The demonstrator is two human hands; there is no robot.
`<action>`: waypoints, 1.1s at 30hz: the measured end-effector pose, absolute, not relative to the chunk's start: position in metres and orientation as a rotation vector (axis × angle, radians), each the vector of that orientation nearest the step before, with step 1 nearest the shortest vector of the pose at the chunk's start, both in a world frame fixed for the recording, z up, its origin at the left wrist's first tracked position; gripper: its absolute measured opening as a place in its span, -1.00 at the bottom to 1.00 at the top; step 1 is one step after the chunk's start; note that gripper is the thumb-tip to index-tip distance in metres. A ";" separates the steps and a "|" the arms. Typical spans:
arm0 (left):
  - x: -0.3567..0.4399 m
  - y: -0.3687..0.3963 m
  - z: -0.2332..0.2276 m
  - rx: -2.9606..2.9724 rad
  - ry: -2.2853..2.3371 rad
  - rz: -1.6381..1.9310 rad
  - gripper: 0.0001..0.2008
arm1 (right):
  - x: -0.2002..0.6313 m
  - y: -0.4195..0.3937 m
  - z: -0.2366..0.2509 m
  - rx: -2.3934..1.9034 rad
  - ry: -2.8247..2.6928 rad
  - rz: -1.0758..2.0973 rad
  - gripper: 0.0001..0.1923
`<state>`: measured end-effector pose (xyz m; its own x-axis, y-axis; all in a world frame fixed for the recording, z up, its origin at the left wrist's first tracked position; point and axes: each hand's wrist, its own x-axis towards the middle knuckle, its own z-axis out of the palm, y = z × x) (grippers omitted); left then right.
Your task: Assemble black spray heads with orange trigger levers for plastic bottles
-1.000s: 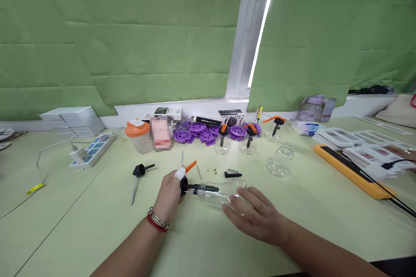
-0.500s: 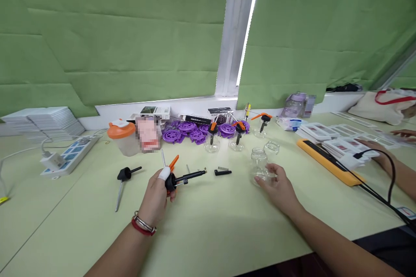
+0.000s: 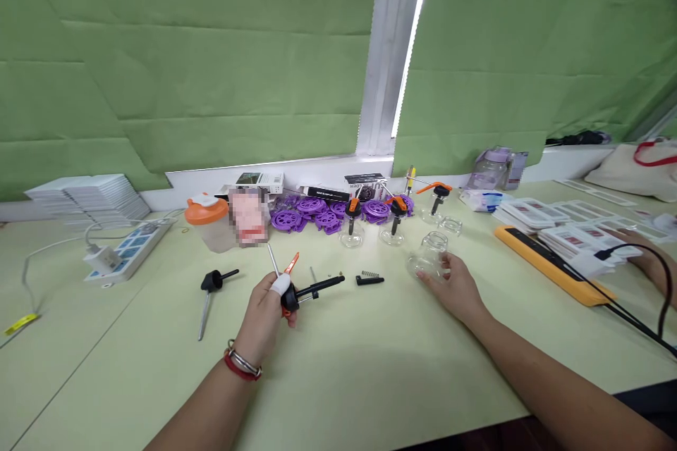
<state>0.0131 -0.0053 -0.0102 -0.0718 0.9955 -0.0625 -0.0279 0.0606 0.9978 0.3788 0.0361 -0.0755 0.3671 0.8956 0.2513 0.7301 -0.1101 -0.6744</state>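
Pump head (image 3: pixel 309 291), black with an orange lever and a thin metal rod, sits pinched in the fingers of the left hand (image 3: pixel 269 306), just above the pale green tabletop (image 3: pixel 343 380) near its middle; the left thumb wears a white finger cot and the wrist carries a red and metal bracelet (image 3: pixel 242 364). Far to the left lie a stack of white cards (image 3: pixel 87 196), a power strip (image 3: pixel 127 255) with a plug in it, and a second black pump part (image 3: pixel 211 285) with its rod lying flat. Behind the left hand stands a cup with an orange lid (image 3: pixel 207 222), then a heap of purple wheels (image 3: pixel 317 211) along the window sill. Just right of the pump head lie a small spring (image 3: pixel 369 273) and a short black piece (image 3: pixel 369 281). Further right, the right hand (image 3: pixel 455 285) rests on the tabletop with its fingers curled against a clear glass jar (image 3: pixel 429 255) tipped on its side; another jar (image 3: pixel 450 227) stands just behind it, and three small bottles with pump tops (image 3: pixel 392 222) stand in a row near the wheels. At the far right lie an orange-edged tray (image 3: pixel 550 264), white cards and a black cable, with another person's hand (image 3: pixel 648 257) beside them.
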 end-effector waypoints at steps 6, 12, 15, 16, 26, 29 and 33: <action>0.015 -0.007 -0.006 1.084 1.218 1.199 -0.72 | 0.348 0.010 -0.050 -1.568 -1.533 -0.367 -0.23; 0.033 -0.021 -0.005 1.052 1.025 1.008 -0.68 | 0.266 -0.021 -0.026 -0.776 -2.338 -0.580 -0.58; 0.038 -0.026 -0.006 1.020 0.958 0.929 -0.67 | 0.244 -0.021 -0.023 -0.649 -2.437 -0.494 -0.63; 0.038 -0.027 -0.006 1.026 0.955 0.914 -0.65 | 0.240 -0.020 -0.021 -0.655 -2.429 -0.450 -0.65; 0.015 -0.027 0.009 1.778 1.153 1.178 -0.77 | 0.257 -0.004 0.030 -1.152 -2.071 1.016 -0.80; 0.026 -0.025 -0.003 1.692 1.135 0.973 -0.61 | 0.253 0.008 0.009 -1.221 -1.950 1.299 -0.81; 0.033 -0.016 -0.019 1.362 1.242 0.830 -0.64 | 0.244 0.017 -0.025 -1.313 -1.886 1.476 -0.80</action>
